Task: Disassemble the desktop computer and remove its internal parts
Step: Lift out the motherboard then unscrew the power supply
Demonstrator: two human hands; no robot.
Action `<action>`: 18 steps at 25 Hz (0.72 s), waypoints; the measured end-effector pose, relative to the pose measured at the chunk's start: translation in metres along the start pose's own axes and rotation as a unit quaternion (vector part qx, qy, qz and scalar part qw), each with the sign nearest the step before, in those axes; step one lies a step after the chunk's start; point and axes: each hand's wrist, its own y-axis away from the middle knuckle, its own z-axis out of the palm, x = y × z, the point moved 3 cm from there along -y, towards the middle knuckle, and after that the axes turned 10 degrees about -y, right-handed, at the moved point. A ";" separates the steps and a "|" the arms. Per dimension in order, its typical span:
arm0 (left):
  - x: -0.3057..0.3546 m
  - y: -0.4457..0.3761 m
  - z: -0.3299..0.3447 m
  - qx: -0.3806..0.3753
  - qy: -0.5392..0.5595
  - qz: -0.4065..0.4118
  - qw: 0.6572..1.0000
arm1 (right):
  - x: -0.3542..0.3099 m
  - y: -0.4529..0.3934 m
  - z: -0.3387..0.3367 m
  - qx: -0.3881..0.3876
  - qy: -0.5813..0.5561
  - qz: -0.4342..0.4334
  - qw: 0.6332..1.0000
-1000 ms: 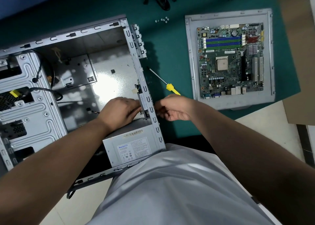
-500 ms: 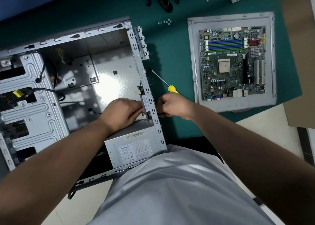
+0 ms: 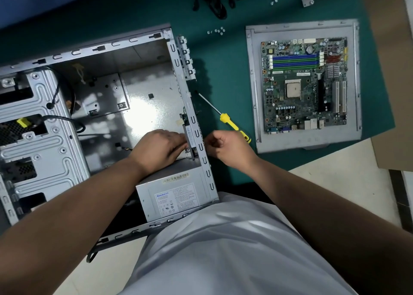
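The open grey computer case (image 3: 93, 49) lies on its side on the green mat. A grey power supply (image 3: 174, 196) sits in its near corner. Inside the case, my left hand (image 3: 156, 149) holds a dark fan (image 3: 188, 136) mounted against the rear wall. My right hand (image 3: 228, 147) is outside that wall, level with the fan, with its fingers curled; I see nothing in them. A yellow-handled screwdriver (image 3: 232, 125) lies on the mat just beyond my right hand, untouched.
The removed motherboard (image 3: 304, 84) rests on the grey side panel (image 3: 252, 93) at right. Small screws (image 3: 216, 30) and black cables (image 3: 216, 2) lie at the back of the mat. The drive cage (image 3: 33, 138) fills the case's left side. Brown cardboard (image 3: 393, 93) borders the mat at right.
My right hand has shifted slightly toward me, uncovering more of the screwdriver handle. My left hand stays on the fan.
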 end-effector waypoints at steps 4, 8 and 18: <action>0.000 0.002 0.001 -0.002 -0.002 -0.002 1.000 | 0.001 0.006 0.003 0.022 -0.028 0.014 0.999; -0.001 0.001 0.001 -0.005 -0.002 -0.005 1.000 | 0.000 0.007 0.002 0.029 -0.055 0.019 0.998; -0.001 0.002 0.002 -0.020 0.017 -0.009 1.000 | -0.012 -0.001 0.001 0.024 -0.334 0.120 0.934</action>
